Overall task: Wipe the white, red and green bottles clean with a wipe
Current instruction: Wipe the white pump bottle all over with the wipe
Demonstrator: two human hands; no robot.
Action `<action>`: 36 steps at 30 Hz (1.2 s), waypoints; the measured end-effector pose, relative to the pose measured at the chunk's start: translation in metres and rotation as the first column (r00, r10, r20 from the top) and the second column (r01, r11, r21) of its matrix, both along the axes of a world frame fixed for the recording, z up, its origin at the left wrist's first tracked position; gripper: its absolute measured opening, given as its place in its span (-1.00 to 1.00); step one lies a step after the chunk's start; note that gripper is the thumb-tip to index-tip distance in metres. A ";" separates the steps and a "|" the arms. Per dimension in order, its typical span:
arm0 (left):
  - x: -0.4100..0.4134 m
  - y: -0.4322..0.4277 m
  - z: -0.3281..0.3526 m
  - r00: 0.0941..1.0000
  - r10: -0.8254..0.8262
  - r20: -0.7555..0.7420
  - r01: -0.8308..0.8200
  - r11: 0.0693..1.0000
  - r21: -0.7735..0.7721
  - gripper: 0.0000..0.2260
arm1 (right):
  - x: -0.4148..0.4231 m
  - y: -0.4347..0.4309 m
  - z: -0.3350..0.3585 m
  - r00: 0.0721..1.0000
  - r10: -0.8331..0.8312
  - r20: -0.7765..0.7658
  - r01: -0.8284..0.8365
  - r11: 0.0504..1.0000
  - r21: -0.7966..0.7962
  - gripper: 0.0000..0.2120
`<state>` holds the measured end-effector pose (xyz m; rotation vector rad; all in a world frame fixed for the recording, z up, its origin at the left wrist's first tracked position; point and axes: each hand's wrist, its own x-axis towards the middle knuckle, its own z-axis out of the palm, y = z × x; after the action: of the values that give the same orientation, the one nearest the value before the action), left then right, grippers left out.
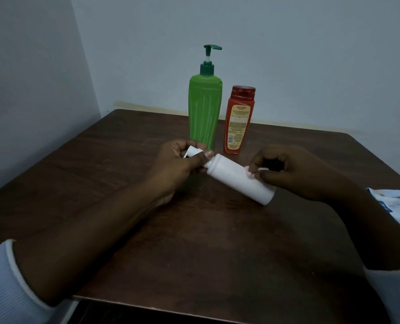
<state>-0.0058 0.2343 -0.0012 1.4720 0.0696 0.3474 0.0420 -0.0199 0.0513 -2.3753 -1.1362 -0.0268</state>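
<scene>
Left hand [180, 164] gripping white bottle [238, 176] cap end, right hand [295, 171] pinching half-hidden wipe [253, 173]

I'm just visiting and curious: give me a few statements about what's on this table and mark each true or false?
1. The white bottle is held tilted between both hands. True.
2. The green bottle lies on its side. False: it stands upright, pump on top.
3. The red bottle stands to the right of the green one. True.
4. The left hand grips the red bottle. False: it holds the white bottle's cap end.
5. The right hand presses a small white wipe against the white bottle. True.
</scene>
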 end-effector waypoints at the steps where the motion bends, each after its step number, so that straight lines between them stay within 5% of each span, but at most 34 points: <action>1: 0.000 -0.001 -0.001 1.000 0.009 -0.001 -0.009 1.000 0.003 -0.79 | 0.000 0.000 -0.002 1.000 -0.025 0.004 0.025 1.000 -0.003 -0.81; 9: 0.003 -0.005 0.000 1.000 0.018 -0.019 -0.018 1.000 -0.023 -0.81 | -0.002 -0.015 0.016 0.990 0.079 -0.114 -0.105 0.964 -0.244 -0.80; 16: 0.005 0.000 -0.003 0.999 0.007 -0.040 -0.008 0.999 -0.032 -0.87 | 0.002 -0.018 0.014 0.991 -0.044 -0.129 0.033 0.996 -0.085 -0.85; 22: 0.009 0.000 -0.006 0.999 0.012 -0.035 -0.014 0.998 -0.060 -0.90 | 0.000 -0.022 0.019 0.980 0.043 -0.192 -0.099 0.952 -0.290 -0.78; 28: 0.010 0.004 -0.007 0.999 -0.001 -0.034 -0.002 0.996 -0.084 -0.89 | 0.006 -0.021 0.013 0.998 -0.023 -0.061 0.014 0.991 -0.135 -0.80; 36: 0.011 0.002 -0.009 0.999 -0.018 -0.026 0.015 0.994 -0.106 -0.91 | 0.002 -0.006 -0.002 0.991 0.123 -0.061 -0.126 0.990 -0.062 -0.83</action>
<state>0.0048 0.2368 -0.0101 1.3713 0.0960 0.3056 0.0443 -0.0264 0.0496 -2.3413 -1.2735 0.1226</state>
